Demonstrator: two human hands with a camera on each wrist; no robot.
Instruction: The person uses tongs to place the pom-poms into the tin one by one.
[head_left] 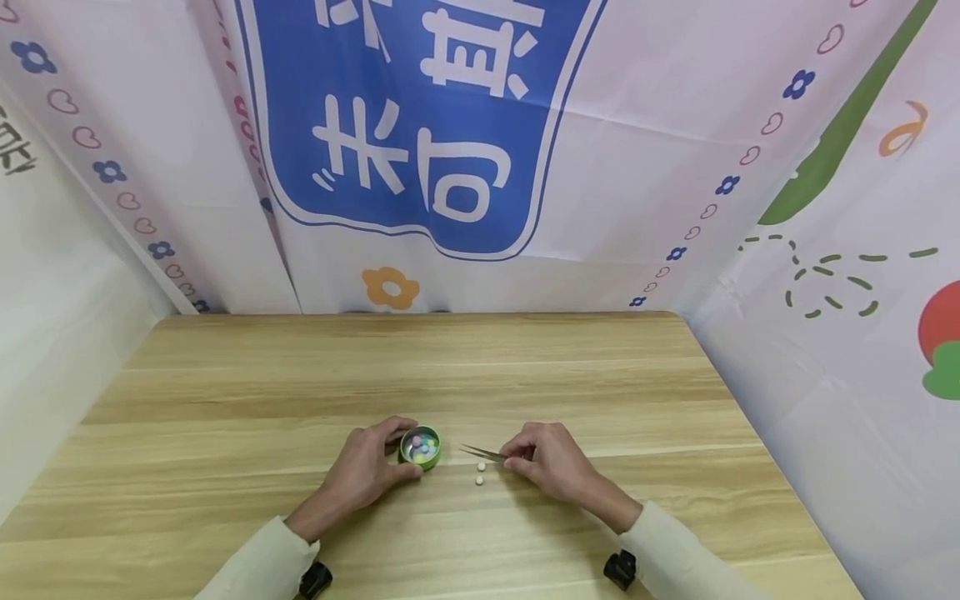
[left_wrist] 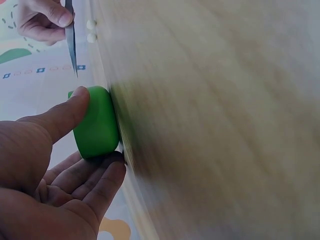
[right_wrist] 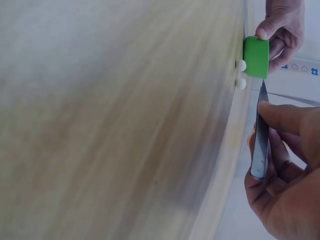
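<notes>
A small round green tin [head_left: 421,448] stands on the wooden table, with several pastel beads inside it in pink, yellow and blue. My left hand [head_left: 367,467] holds it from the left, thumb on the near side and fingers round the far side; the left wrist view shows its smooth green wall [left_wrist: 97,125]. Metal tweezers [right_wrist: 261,135] are pinched between the thumb and fingers of my right hand [head_left: 551,462]. Their slim tips point left toward the tin, with nothing between them. Two white beads [head_left: 480,473] lie on the table just below the tweezers.
The wooden table [head_left: 225,392] has a printed cloth backdrop [head_left: 600,208] rising behind its far edge. More white printed cloth [head_left: 825,333] hangs along the right side. A small black device [head_left: 620,570] sits at my right wrist, and another [head_left: 316,578] at my left.
</notes>
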